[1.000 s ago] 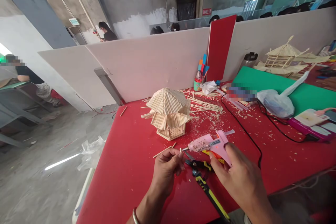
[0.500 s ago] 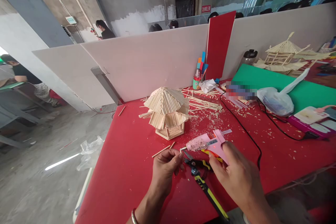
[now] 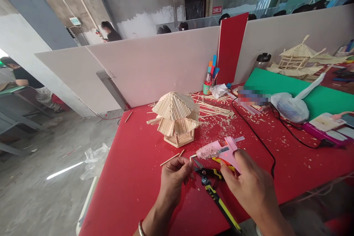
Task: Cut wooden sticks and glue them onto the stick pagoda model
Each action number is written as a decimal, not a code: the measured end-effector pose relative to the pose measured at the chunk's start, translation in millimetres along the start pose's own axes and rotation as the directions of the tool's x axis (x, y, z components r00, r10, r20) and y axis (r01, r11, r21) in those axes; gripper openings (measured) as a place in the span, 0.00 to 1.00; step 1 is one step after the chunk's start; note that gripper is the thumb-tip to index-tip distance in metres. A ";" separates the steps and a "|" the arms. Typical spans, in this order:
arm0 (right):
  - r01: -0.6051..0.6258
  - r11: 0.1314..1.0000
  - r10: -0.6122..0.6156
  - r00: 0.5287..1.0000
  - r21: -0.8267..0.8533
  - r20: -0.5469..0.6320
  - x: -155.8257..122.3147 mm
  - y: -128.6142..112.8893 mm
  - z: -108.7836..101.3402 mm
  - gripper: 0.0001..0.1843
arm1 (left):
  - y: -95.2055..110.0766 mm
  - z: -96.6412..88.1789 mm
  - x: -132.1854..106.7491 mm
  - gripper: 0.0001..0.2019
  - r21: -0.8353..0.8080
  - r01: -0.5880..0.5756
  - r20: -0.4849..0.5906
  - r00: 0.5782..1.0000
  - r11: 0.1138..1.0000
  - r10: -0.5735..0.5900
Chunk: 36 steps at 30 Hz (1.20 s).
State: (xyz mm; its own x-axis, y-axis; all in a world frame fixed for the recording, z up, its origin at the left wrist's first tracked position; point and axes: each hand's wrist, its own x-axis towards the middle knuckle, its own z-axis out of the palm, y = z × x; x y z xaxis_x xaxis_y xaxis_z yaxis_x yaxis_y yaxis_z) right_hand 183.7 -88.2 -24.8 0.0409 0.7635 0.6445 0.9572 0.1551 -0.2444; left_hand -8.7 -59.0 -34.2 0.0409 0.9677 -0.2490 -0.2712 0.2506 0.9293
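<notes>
My right hand (image 3: pixel 249 180) is closed round the handle of a pink hot glue gun (image 3: pixel 214 150), its nozzle pointing left. In a pinch, my left hand (image 3: pixel 177 175) holds a tiny pale piece, seemingly a short wooden stick (image 3: pixel 190 159), with its end at the nozzle tip. The fingers hide most of that piece. Under the glue gun lie pliers (image 3: pixel 221 206) with black and yellow handles. Just beyond my hands stands a small pavilion model (image 3: pixel 175 120) built of wooden sticks, with two tiers of roof. Two loose sticks (image 3: pixel 170 159) rest in front of it.
Loose sticks (image 3: pixel 212 108) and shavings cover the red table (image 3: pixel 132 177) behind the model. A black cord (image 3: pixel 257 136) curves along the right. Farther right are a plastic bag (image 3: pixel 290 107), a green board (image 3: pixel 265 81) and a purple power strip (image 3: pixel 326 136). A pale partition (image 3: pixel 160 66) stands behind.
Both hands, the glue gun and the model stay practically where they were. Only a very slight shift of the view shows.
</notes>
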 end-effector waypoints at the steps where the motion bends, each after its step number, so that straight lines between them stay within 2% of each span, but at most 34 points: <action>1: -0.001 1.000 0.001 1.000 0.001 0.001 0.0 -0.1 -0.1 0.15 | 0.3 -0.1 -0.3 0.18 -0.001 0.001 0.001 1.000 1.000 -0.001; 15: 0.040 0.999 -0.042 0.998 -0.035 -0.046 2.8 -1.0 -0.8 0.16 | 0.5 -0.4 0.0 0.18 -0.009 -0.008 0.007 1.000 1.000 0.008; 24: 0.020 1.000 -0.020 1.000 -0.021 -0.015 1.9 -0.3 0.1 0.14 | -1.9 -0.1 1.0 0.18 -0.017 -0.008 -0.009 1.000 1.000 0.008; 36: 0.051 0.997 -0.053 0.997 -0.051 -0.051 8.5 -2.9 0.7 0.16 | -0.9 -0.7 1.2 0.19 0.007 -0.009 -0.023 1.000 1.000 0.009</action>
State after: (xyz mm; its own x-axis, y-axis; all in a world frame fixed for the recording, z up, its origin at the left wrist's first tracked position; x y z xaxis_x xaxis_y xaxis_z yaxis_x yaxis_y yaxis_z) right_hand 181.0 -81.8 -19.0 0.0044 0.7212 0.6927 0.9715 0.1612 -0.1740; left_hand -9.0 -58.1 -35.5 0.0168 0.9689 -0.2467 -0.2648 0.2422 0.9334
